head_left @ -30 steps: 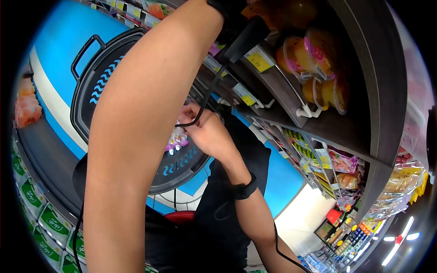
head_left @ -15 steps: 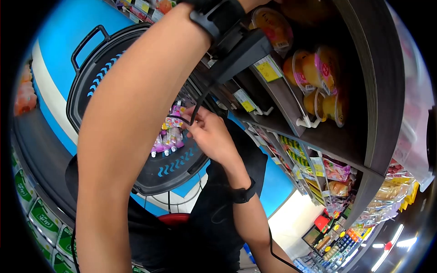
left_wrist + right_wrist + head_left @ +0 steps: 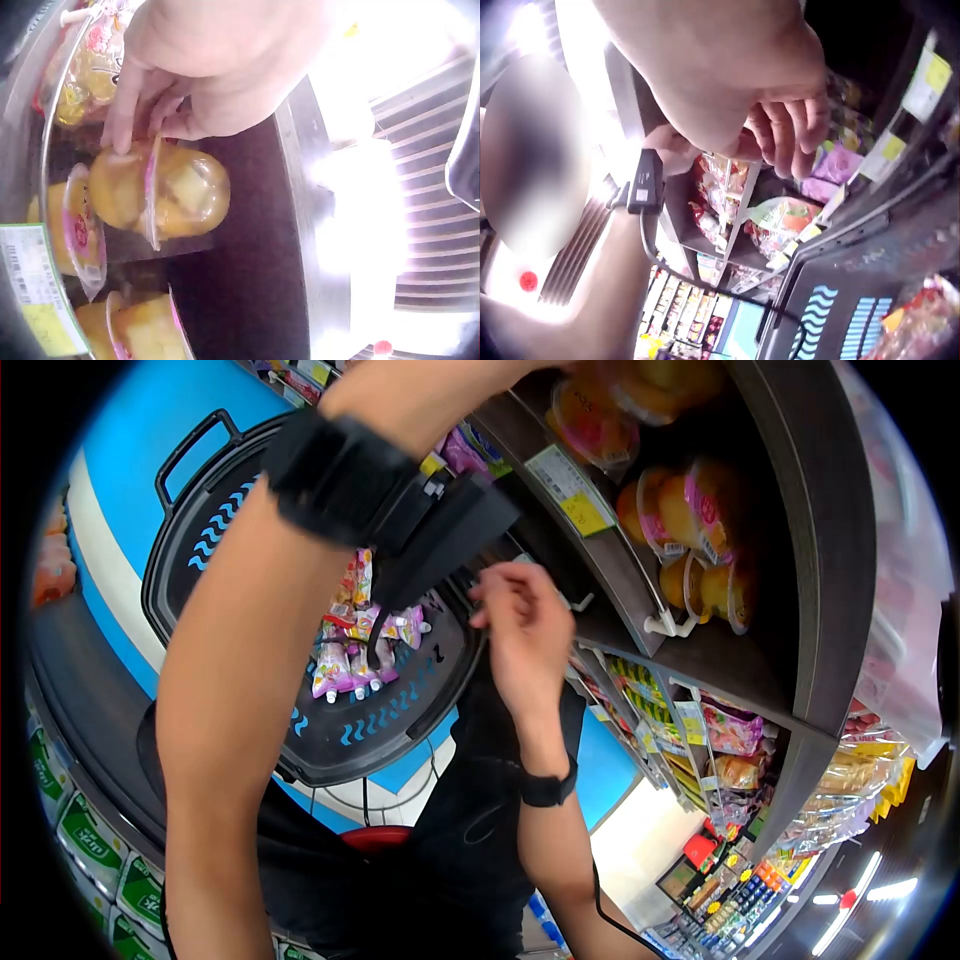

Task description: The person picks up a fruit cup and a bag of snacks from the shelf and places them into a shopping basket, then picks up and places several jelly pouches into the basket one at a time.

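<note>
In the left wrist view my left hand (image 3: 225,67) reaches into a dark shelf and pinches the rim of a clear, rounded fruit jelly cup (image 3: 195,191). Orange and pale fruit pieces show through its wall. Similar cups with pink labels stand close by, one cup (image 3: 146,330) lower down. My right hand (image 3: 530,635), blurred, hovers by the basket's rim beside the shelf, fingers loosely bent and holding nothing. Below my left forearm, a black basket (image 3: 400,745) holds several pink-and-white spouted pouches (image 3: 360,665), partly hidden by the arm.
Price tags (image 3: 570,490) line the edge of the shelf (image 3: 780,670), with white hooks (image 3: 665,622) sticking out. Bagged snacks (image 3: 740,725) fill lower shelves. Green-and-white packs (image 3: 90,840) are stacked at the lower left. A black cable (image 3: 705,285) crosses the right wrist view near the basket.
My right hand has left the pouches and moved right, to the basket's rim by the shelf. My left wrist has shifted down and left in the head view, uncovering more of the pouches.
</note>
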Available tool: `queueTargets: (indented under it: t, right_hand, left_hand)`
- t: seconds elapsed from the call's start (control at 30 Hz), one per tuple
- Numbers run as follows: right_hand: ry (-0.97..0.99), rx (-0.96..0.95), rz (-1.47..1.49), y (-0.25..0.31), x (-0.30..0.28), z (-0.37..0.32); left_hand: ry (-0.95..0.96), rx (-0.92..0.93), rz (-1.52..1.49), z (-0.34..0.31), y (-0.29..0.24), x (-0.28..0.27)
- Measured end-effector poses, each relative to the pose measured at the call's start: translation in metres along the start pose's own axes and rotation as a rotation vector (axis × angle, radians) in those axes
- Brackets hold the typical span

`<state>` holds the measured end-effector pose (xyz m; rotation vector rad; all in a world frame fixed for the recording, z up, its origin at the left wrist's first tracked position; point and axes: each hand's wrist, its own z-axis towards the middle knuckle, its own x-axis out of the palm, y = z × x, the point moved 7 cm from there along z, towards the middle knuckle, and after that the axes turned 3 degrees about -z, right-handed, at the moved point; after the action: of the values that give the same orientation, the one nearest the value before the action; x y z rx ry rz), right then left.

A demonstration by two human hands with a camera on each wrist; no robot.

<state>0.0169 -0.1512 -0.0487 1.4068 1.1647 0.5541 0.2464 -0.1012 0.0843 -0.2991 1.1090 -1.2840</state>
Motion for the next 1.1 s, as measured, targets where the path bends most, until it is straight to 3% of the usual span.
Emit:
queueTargets:
  t: [0.03, 0.13, 0.23, 0.3, 0.37, 0.4, 0.43, 0.57, 0.7, 0.77, 0.87, 0.97, 1.03, 1.1]
  right_hand:
    - [-0.082, -0.104, -0.048, 0.016, -0.010, -0.003]
    - [-0.316, -0.394, -0.062, 0.071, -0.034, -0.007]
    - [-0.414, -0.511, -0.053, 0.121, -0.038, 0.004]
    - [-0.420, -0.562, -0.058, 0.136, -0.040, 0.019]
    - [-0.365, -0.611, -0.410, 0.152, -0.032, 0.021]
    - [-0.332, -0.661, -0.472, 0.155, -0.025, 0.021]
    - [-0.312, -0.663, -0.459, 0.154, -0.022, 0.019]
    - [-0.248, -0.546, -0.342, 0.130, -0.015, -0.004]
    - [-0.217, -0.442, -0.266, 0.093, -0.010, -0.035]
    - [-0.238, -0.199, 0.090, 0.076, -0.013, -0.047]
    - [-0.249, -0.057, 0.214, 0.047, -0.044, -0.057]
    - [-0.200, 0.036, 0.639, 0.032, -0.062, -0.059]
    - [-0.105, -0.010, 0.735, 0.029, -0.069, -0.063]
    - [-0.111, -0.043, 0.784, 0.026, -0.073, -0.067]
  left_hand:
    - [-0.009, -0.243, -0.162, -0.016, 0.009, -0.011]
    - [-0.064, -0.362, -0.231, -0.050, -0.011, -0.038]
    - [0.110, -0.608, -0.287, -0.060, -0.020, -0.050]
    - [0.112, -0.558, -0.366, -0.074, -0.010, -0.047]
    - [0.096, -0.416, -0.512, -0.091, 0.015, -0.032]
    - [0.133, -0.455, -0.359, -0.102, 0.000, -0.040]
    - [-0.061, -0.368, -0.501, -0.113, -0.003, -0.049]
    - [-0.043, -0.657, -0.710, -0.175, 0.009, -0.049]
    - [0.047, -0.790, -0.635, -0.211, 0.002, -0.055]
    - [0.059, -0.804, -0.592, -0.220, 0.011, -0.052]
    - [0.019, -0.762, -0.544, -0.219, 0.019, -0.058]
    - [-0.014, -0.713, -0.600, -0.205, 0.020, -0.057]
    - [-0.024, -0.694, -0.711, -0.186, 0.020, -0.051]
    - [-0.039, -0.547, -0.573, -0.154, 0.019, -0.041]
